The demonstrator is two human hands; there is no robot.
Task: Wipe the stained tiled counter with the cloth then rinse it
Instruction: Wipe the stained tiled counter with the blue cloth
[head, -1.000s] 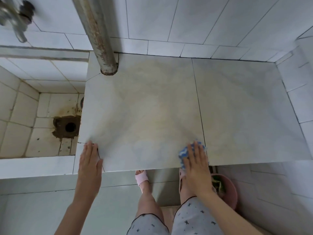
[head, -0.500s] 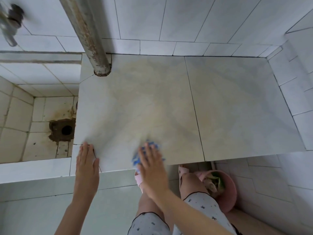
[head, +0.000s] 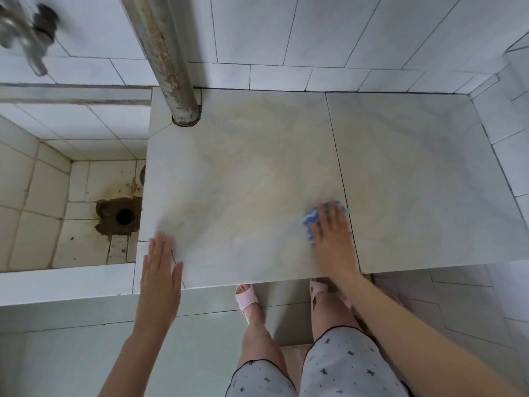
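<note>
— Where was the left hand (head: 160,266)?
— Flat on the near left corner of the bench (head: 257,156), fingers straight and together, thumb out, just beside the sink basin (head: 43,196).
— And the right hand (head: 333,236)?
— Further right, palm down, fingers spread, pressing the blue-and-white cloth (head: 309,218) onto the stained tile by the grout line, arm reaching in from lower right.

Cloth (head: 310,217) on counter (head: 257,173); sink (head: 71,196) to its left.
</note>
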